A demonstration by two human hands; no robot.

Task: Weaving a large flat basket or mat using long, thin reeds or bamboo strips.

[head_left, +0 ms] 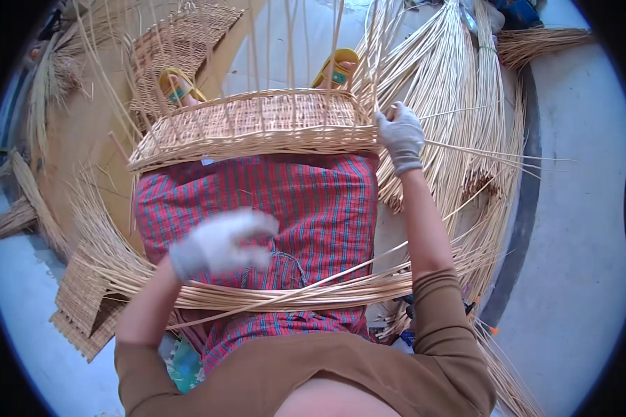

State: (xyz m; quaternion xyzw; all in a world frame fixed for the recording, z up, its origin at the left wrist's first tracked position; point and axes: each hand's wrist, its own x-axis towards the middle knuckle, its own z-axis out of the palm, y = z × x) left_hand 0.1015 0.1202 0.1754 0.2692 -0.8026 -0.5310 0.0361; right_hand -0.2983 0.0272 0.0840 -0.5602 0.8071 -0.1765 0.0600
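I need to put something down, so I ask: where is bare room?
Best is the pale floor at far right, beyond the dark curved strip. A smaller patch lies between the sandals, but upright stakes cross it. Crowded: right of the woven basket, under spread canes, and the checked cloth, crossed by a cane bundle.

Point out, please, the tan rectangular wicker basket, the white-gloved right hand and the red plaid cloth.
Tan rectangular wicker basket (257, 119): head view, middle of its woven panel.
White-gloved right hand (402, 135): head view, back of the glove.
Red plaid cloth (313, 208): head view, its broad middle stretch.
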